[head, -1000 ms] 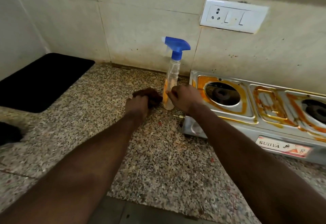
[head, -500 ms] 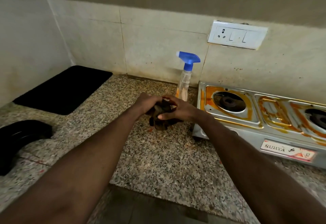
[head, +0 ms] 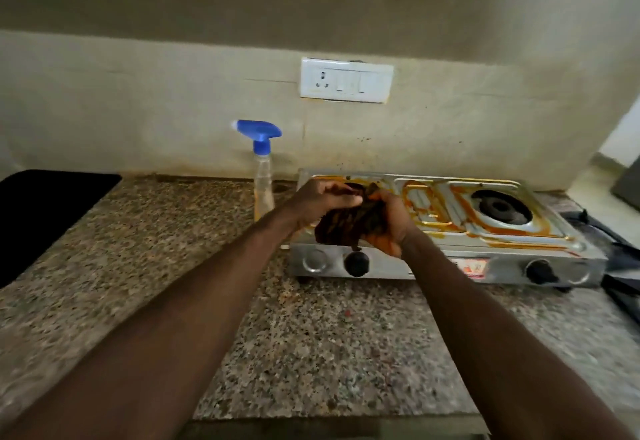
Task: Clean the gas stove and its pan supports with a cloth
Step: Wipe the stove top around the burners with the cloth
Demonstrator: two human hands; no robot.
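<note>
A steel two-burner gas stove stands on the granite counter, its top smeared with orange stains. No pan supports sit on the burners; the right burner is bare, the left one is hidden behind my hands. A dark brown cloth hangs bunched over the stove's left half. My left hand grips its upper left part and my right hand holds its right side. Two black knobs show on the stove's front panel.
A spray bottle with a blue trigger head stands just left of the stove against the wall. A black mat lies at the far left. Dark objects lie right of the stove. A white socket plate is on the wall above.
Both hands lifted the cloth off the counter beside the spray bottle and carried it right, over the stove's left burner. The view has shifted right, showing the whole stove.
</note>
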